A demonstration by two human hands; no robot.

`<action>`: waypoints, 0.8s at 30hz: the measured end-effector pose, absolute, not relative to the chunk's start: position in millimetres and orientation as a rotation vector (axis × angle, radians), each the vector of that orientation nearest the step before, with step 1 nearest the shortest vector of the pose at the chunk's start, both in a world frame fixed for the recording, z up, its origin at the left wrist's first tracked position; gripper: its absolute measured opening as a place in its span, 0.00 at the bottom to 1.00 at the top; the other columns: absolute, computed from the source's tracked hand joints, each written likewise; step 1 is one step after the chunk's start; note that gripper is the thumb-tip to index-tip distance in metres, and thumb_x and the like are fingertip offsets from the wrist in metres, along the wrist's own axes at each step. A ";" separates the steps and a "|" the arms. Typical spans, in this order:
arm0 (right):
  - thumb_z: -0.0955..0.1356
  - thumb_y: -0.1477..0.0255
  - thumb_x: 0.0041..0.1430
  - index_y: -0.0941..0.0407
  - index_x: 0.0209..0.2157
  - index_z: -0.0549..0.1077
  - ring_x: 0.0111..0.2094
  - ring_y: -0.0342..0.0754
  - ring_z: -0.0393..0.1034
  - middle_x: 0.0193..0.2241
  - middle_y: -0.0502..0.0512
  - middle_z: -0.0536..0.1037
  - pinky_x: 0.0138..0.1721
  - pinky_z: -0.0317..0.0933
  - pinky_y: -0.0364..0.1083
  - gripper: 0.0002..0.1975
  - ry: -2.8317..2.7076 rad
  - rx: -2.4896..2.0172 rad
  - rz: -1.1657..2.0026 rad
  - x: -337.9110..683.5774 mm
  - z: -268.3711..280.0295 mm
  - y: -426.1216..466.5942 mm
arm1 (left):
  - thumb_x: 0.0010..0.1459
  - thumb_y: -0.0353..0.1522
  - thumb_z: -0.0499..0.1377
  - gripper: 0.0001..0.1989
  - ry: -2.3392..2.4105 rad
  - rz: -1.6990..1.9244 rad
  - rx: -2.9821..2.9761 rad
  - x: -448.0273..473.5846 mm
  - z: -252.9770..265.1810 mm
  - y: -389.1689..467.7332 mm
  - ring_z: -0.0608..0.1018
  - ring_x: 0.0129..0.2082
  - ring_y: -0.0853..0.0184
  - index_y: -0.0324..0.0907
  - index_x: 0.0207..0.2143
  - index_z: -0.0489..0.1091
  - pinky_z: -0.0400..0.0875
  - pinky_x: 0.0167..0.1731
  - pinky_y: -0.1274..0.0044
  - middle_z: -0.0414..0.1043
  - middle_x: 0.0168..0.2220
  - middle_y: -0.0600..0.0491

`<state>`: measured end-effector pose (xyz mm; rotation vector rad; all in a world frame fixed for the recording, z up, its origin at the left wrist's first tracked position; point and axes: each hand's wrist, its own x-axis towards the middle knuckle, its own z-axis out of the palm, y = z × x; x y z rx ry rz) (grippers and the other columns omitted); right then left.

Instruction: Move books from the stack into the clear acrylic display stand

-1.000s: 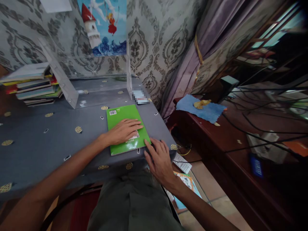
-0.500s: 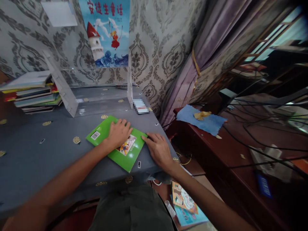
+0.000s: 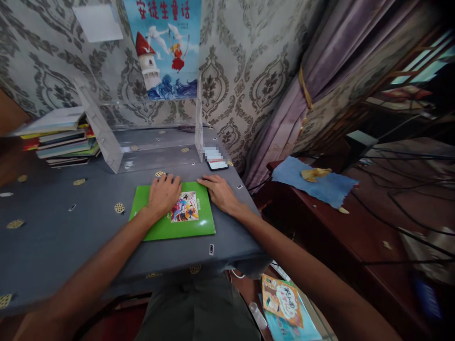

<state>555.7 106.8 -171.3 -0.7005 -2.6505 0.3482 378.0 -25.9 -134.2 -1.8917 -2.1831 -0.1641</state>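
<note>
A green book [image 3: 192, 229] with a colourful picture on its cover lies flat on the grey cloth of the desk [image 3: 88, 222]. My left hand [image 3: 164, 193] rests on the book's upper left part, palm down with the fingers stretched out; it covers some of the cover. At the upper right corner of the book is my right hand [image 3: 221, 192], its fingers extended and touching the edge. Neither hand is wrapped round anything.
Behind the book stands a clear acrylic rack [image 3: 159, 158], with a phone [image 3: 216, 162] beside it. Stacked books [image 3: 67, 139] sit at the left. A dark red table [image 3: 320, 227] at the right holds a blue cloth [image 3: 313, 182] and cables. More books [image 3: 284, 303] lie below.
The green book has turned from a slant to nearly square with the desk edge. My right hand has moved up and left along it; the view has shifted slightly left.
</note>
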 end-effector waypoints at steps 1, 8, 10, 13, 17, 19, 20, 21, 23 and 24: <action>0.63 0.82 0.65 0.53 0.58 0.75 0.57 0.55 0.69 0.57 0.61 0.76 0.57 0.64 0.56 0.23 -2.615 -0.701 0.395 559.8 -174.2 106.1 | 0.70 0.34 0.45 0.19 -2.144 -0.229 -1.959 376.4 -136.2 -25.4 0.74 0.48 0.51 0.39 0.49 0.73 0.69 0.48 0.58 0.75 0.45 0.39; 0.61 0.86 0.59 0.53 0.53 0.79 0.56 0.54 0.72 0.54 0.59 0.78 0.58 0.65 0.58 0.27 -2.470 -0.703 0.541 567.2 -183.0 111.0 | 0.71 0.40 0.47 0.21 -1.865 -0.513 -2.379 368.8 -151.0 -20.9 0.72 0.58 0.58 0.42 0.58 0.70 0.66 0.57 0.61 0.72 0.58 0.44; 0.60 0.86 0.59 0.54 0.53 0.79 0.56 0.54 0.72 0.54 0.59 0.78 0.59 0.65 0.58 0.27 -2.472 -0.696 0.538 566.2 -183.0 111.8 | 0.71 0.40 0.47 0.21 -1.894 -0.509 -2.367 370.2 -152.3 -20.0 0.71 0.60 0.58 0.43 0.58 0.69 0.65 0.58 0.60 0.72 0.59 0.45; 0.60 0.86 0.60 0.56 0.53 0.78 0.56 0.54 0.71 0.54 0.61 0.78 0.60 0.64 0.57 0.26 -2.482 -0.691 0.549 566.2 -181.4 111.7 | 0.71 0.39 0.47 0.21 -1.937 -0.483 -2.370 374.1 -151.8 -18.9 0.68 0.64 0.58 0.41 0.59 0.69 0.63 0.61 0.60 0.71 0.61 0.44; 0.60 0.87 0.59 0.54 0.54 0.78 0.57 0.53 0.71 0.55 0.60 0.78 0.60 0.65 0.56 0.28 -2.471 -0.690 0.593 567.7 -179.1 111.8 | 0.71 0.40 0.47 0.23 -1.896 -0.419 -2.538 379.8 -149.7 -17.5 0.63 0.68 0.60 0.41 0.64 0.64 0.57 0.65 0.58 0.63 0.67 0.45; 0.59 0.87 0.58 0.54 0.54 0.78 0.57 0.53 0.71 0.55 0.58 0.78 0.60 0.65 0.56 0.29 -2.466 -0.686 0.613 568.1 -179.0 112.1 | 0.72 0.41 0.46 0.24 -1.887 -0.375 -2.599 382.3 -148.5 -17.1 0.60 0.70 0.60 0.42 0.65 0.61 0.54 0.67 0.56 0.60 0.68 0.45; 0.59 0.87 0.58 0.54 0.54 0.78 0.57 0.53 0.70 0.55 0.58 0.78 0.60 0.64 0.56 0.29 -2.465 -0.683 0.621 568.1 -179.2 112.4 | 0.72 0.41 0.46 0.25 -1.894 -0.356 -2.610 383.3 -147.8 -17.0 0.59 0.70 0.60 0.42 0.66 0.61 0.52 0.67 0.56 0.59 0.69 0.45; 0.59 0.86 0.58 0.54 0.54 0.78 0.57 0.53 0.70 0.55 0.59 0.77 0.60 0.64 0.57 0.29 -2.466 -0.682 0.628 568.1 -179.5 112.6 | 0.72 0.41 0.46 0.25 -1.903 -0.342 -2.613 384.1 -147.0 -17.0 0.58 0.70 0.60 0.42 0.66 0.60 0.52 0.67 0.55 0.59 0.69 0.45; 0.59 0.86 0.58 0.55 0.54 0.78 0.57 0.54 0.70 0.55 0.59 0.77 0.61 0.63 0.57 0.28 -2.465 -0.684 0.633 567.8 -180.0 112.9 | 0.72 0.42 0.46 0.26 -1.917 -0.333 -2.611 385.1 -145.1 -17.7 0.58 0.71 0.59 0.41 0.66 0.60 0.51 0.68 0.56 0.58 0.69 0.44; 0.59 0.86 0.58 0.55 0.54 0.78 0.57 0.54 0.69 0.55 0.59 0.77 0.61 0.63 0.57 0.28 -2.465 -0.684 0.633 567.7 -180.2 113.0 | 0.72 0.42 0.46 0.26 -1.916 -0.337 -2.618 385.4 -143.9 -18.5 0.58 0.71 0.59 0.41 0.66 0.61 0.50 0.68 0.56 0.58 0.69 0.44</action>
